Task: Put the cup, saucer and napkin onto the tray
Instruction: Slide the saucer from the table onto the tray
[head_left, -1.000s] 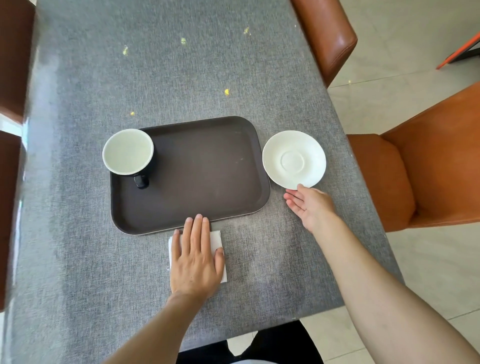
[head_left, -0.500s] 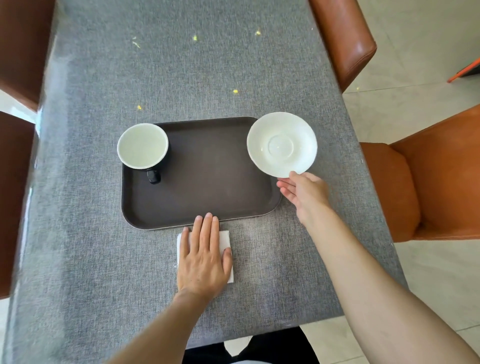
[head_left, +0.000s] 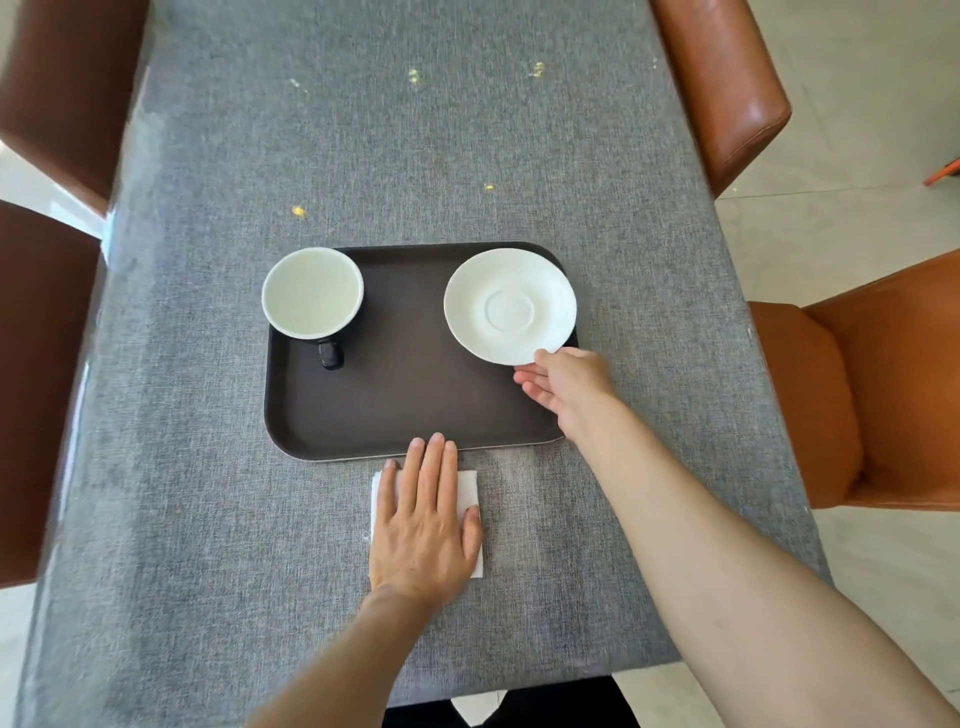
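1. Step in hand: placing the saucer (head_left: 510, 305). The right hand (head_left: 563, 387) pinched its near rim, fingers (head_left: 525, 375) closed on it, over the tray (head_left: 415, 410) right end; whether it was down yet couldn't be told.
2. Cup (head_left: 312, 294) already stood on the tray's far-left corner, handle toward the person.
3. Napkin (head_left: 468, 486) lay on the desk (head_left: 208, 467) just beside the tray's near rim, off it. The left hand (head_left: 423, 525) lay flat on it, fingers spread, gripping nothing.
4. Next likely: let go of saucer, then pinch or slide napkin over the rim.
5. Tray middle was free; the raised rim could catch the napkin. Chairs (head_left: 883, 389) around, well apart.
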